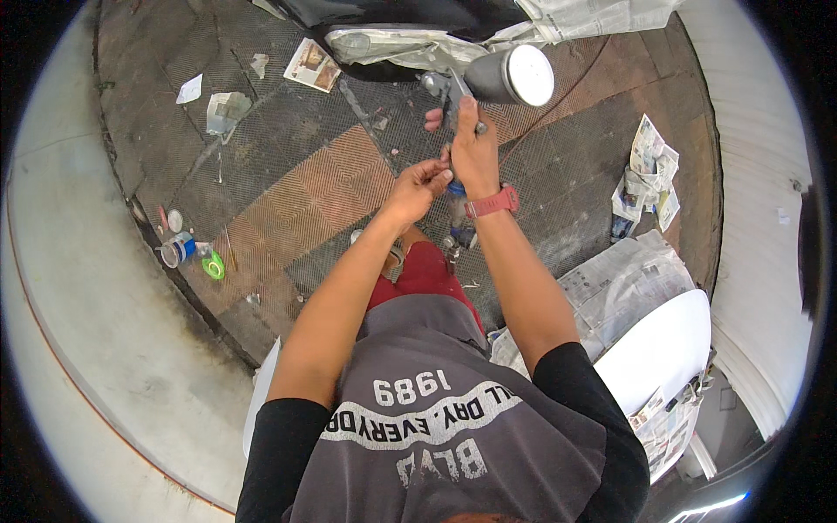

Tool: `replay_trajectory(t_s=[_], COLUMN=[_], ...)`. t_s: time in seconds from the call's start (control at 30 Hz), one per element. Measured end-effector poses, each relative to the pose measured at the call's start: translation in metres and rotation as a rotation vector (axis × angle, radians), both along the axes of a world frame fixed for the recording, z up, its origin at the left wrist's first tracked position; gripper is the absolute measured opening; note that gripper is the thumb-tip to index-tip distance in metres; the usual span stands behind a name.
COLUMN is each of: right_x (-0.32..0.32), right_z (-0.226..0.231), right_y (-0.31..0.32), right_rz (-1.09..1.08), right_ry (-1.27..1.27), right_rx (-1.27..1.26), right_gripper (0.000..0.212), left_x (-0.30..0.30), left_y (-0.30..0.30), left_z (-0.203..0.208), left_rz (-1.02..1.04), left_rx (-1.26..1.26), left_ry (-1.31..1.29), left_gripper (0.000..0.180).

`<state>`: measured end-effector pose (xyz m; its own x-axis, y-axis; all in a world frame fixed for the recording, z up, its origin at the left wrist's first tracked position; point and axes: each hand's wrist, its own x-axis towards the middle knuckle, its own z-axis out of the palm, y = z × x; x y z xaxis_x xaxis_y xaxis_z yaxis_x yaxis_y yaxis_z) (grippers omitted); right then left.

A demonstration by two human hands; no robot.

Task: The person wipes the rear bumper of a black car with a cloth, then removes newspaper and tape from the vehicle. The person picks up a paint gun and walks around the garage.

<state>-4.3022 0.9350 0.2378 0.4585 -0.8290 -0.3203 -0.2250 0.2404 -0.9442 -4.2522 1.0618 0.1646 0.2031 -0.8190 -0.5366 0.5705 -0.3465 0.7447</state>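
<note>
My right hand (475,152) is wrapped round the handle of a metal spray gun (454,91), held out in front of me over the floor. A dark grey paint cup (488,78) with a white end (530,76) is attached to the gun and leans to the right. Under the handle hangs a small blue and clear fitting (457,199), partly covered by my right wrist with its red watch (493,202). My left hand (415,192) pinches thumb and fingers together at the bottom of the gun's handle. Whatever small part lies between those fingertips is hidden.
Just beyond the gun is a glossy black panel (392,16), edged with masking newspaper (410,48). A thin hose (558,109) crosses the mat. Crumpled newspaper (645,179) and a white panel (658,349) are to the right. At left lie a blue-labelled jar (179,250) and a green ring (213,265).
</note>
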Motion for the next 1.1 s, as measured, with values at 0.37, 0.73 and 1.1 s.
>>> replay_trajectory(t_s=[0.37, 0.73, 1.1], right_x=[-0.007, -0.010, 0.030], right_z=[-0.037, -0.035, -0.027], right_y=[-0.074, -0.086, -0.053], right_rz=[-0.130, -0.387, -0.119], right_ry=[0.063, 0.078, 0.042], right_rx=[0.058, -0.042, 0.070], right_gripper=[0.067, 0.064, 0.067], left_x=[0.010, 0.017, 0.047], left_y=[-0.076, -0.109, -0.054], left_z=[-0.031, -0.034, -0.014], left_rz=[-0.211, -0.364, -0.182], left_rx=[0.040, 0.051, 0.059], left_ry=[-0.074, -0.021, -0.033], left_gripper=[0.028, 0.025, 0.022])
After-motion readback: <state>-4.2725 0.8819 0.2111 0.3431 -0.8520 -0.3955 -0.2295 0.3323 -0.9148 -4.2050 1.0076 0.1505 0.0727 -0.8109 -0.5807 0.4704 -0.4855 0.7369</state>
